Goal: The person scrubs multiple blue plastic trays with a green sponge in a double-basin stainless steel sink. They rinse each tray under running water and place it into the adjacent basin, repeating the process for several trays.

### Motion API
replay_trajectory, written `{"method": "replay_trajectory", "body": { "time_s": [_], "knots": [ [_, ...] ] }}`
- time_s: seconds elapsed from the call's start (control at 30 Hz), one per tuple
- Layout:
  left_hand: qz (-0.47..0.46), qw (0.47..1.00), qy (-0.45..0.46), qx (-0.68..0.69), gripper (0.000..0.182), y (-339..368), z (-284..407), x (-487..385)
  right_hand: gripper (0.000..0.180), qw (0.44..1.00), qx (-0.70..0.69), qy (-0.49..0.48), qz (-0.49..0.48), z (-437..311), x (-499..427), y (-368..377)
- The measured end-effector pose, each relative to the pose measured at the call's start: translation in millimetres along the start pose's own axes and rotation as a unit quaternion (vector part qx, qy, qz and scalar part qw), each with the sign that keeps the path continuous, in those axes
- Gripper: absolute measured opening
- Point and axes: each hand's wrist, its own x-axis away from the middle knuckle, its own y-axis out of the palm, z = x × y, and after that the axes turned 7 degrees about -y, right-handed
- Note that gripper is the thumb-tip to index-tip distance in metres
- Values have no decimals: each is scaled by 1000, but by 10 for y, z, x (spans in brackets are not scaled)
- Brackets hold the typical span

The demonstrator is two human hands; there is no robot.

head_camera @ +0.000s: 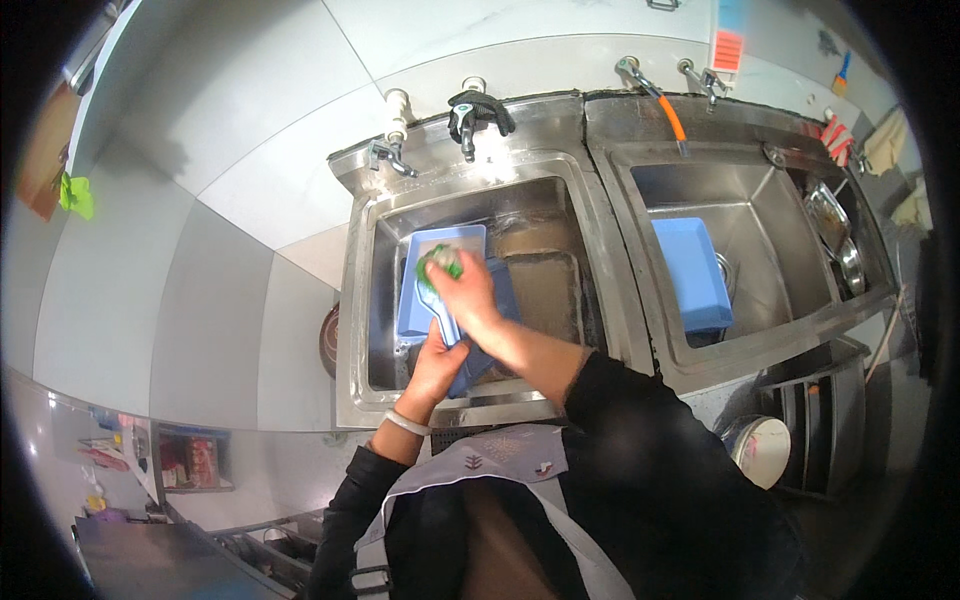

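My left hand (437,364) grips the handle of a light blue plastic scoop or ladle (442,319), whose exact kind is hard to tell. Against its upper end, my right hand (466,294) presses a green and whitish scrubbing pad (441,262). Both hands are over the left stainless steel sink (362,300). Below them a blue plastic tray (409,307) sits in that sink, overlapping a darker blue piece (504,289) that is partly under water. My right forearm hides some of the sink.
A second steel sink (765,225) on the right holds another blue tray (691,274). Along the wall are faucets (391,156), one with a black glove (491,112) over it and one with an orange hose (670,120). A white-lidded bucket (761,451) stands at lower right.
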Motion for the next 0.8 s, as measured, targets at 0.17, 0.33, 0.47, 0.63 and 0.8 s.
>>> {"method": "replay_trajectory", "body": {
  "time_s": [0.17,0.33,0.47,0.63,0.8],
  "knots": [
    [-15,995,1,-98,53,-5,195,172,42,982,166,94,10,815,-612,-277],
    [41,998,-17,-40,49,-87,234,319,54,946,300,123,-22,1413,-551,-688],
    [58,994,-5,97,59,-248,266,303,46,921,302,217,-116,1655,-111,-1002],
    [80,988,-17,132,59,-379,243,292,56,732,386,280,-487,1774,-141,-986],
    [77,992,-32,96,57,-354,173,235,54,859,-162,420,-246,1537,-405,-795]
  ]
}}
